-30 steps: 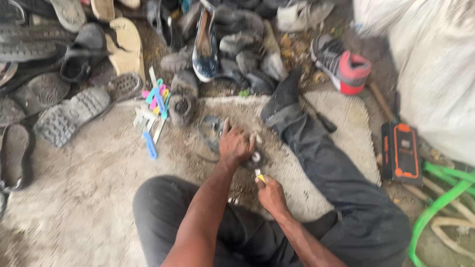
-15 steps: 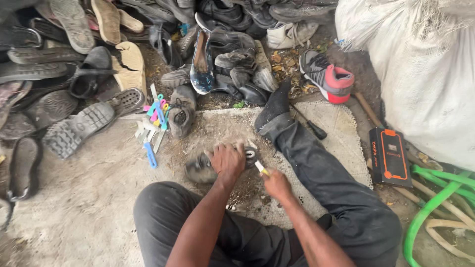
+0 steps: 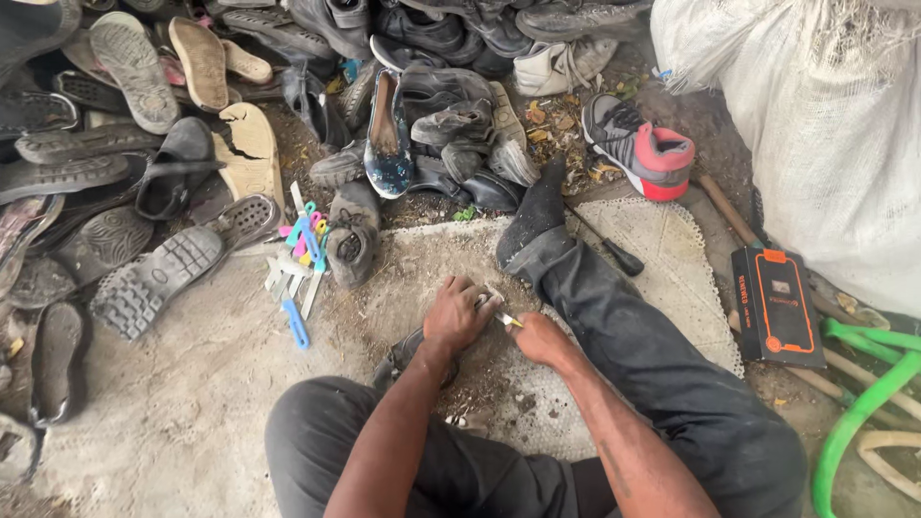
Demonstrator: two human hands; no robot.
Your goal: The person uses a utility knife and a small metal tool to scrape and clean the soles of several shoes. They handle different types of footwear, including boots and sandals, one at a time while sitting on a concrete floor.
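I sit on the ground with my right leg stretched out over a worn pale mat. My left hand presses down on a dark worn shoe that lies in front of me. My right hand grips a small blade with a yellow handle, its tip against the shoe beside my left fingers. Most of the shoe is hidden under my left hand and forearm.
A heap of old shoes and loose soles fills the far and left ground. Several bright plastic-handled tools lie left of the shoe. A screwdriver, a red-grey sneaker, a black-orange box, a white sack and green hose lie right.
My view has tilted, so the scene sits lower in frame. My left hand shifted its grip on the dark shoe, and my right hand brought the blade closer to it.
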